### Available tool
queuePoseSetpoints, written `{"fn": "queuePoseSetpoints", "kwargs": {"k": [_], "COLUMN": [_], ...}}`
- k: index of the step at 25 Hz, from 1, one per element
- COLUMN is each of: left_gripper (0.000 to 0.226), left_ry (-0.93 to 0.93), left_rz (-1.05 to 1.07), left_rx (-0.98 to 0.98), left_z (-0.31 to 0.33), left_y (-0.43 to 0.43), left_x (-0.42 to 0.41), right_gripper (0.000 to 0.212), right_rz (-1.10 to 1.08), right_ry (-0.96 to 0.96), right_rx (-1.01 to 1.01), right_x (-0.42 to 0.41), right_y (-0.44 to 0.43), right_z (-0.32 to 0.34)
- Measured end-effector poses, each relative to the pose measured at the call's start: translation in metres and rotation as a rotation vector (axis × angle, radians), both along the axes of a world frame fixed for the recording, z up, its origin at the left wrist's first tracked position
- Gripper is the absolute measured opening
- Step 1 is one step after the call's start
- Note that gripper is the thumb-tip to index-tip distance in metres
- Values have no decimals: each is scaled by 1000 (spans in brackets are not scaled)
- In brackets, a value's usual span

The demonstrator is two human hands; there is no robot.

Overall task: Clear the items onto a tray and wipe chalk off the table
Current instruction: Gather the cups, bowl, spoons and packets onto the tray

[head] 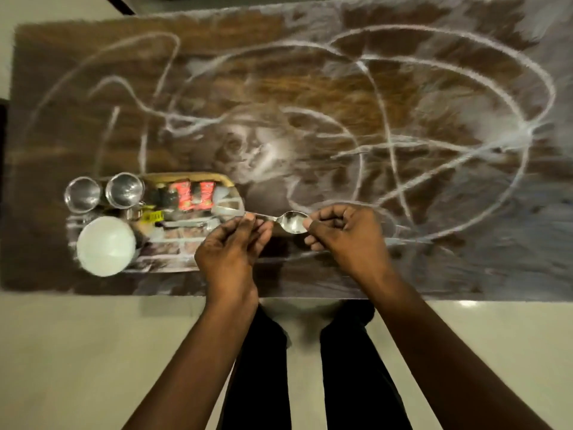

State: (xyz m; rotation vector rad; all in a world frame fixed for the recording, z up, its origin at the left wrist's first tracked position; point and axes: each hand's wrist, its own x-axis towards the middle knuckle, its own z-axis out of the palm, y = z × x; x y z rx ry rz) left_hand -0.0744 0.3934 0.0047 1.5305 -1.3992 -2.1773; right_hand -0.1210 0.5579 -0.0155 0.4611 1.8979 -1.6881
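A metal spoon (290, 221) is held level over the near side of the brown table (310, 97). My left hand (232, 243) pinches its handle and my right hand (344, 234) pinches the tip of its bowl. The tabletop is covered in white chalk lines and smears (449, 88). At the near left sits a tray (192, 259) holding two steel cups (83, 193) (124, 190), a white bowl (105, 245), red packets (193, 195), a yellow item (152, 216) and other small things. The picture is blurred.
The table's near edge runs just in front of my legs (307, 367), which stand on a pale floor (93, 352). The tray fills the near left part of the table. The wide right half carries only chalk marks.
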Motion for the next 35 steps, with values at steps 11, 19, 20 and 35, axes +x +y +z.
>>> {"fn": "queuePoseSetpoints", "kwargs": {"k": [11, 19, 20, 35], "left_gripper": [7, 8, 7, 17], "left_ry": [-253, -292, -292, -269], "left_rz": [126, 77, 78, 103], "left_rx": [37, 77, 81, 77], "left_z": [-36, -49, -50, -32], "left_y": [-129, -135, -135, -136], "left_x": [55, 55, 55, 58], "right_gripper": [5, 7, 7, 10], "right_rz": [357, 401, 402, 351], "right_ry": [118, 176, 177, 185], "right_rx": [367, 494, 496, 443], "right_x": [30, 31, 31, 31], "right_y": [-131, -139, -139, -139], "right_z": [-30, -38, -38, -29]}}
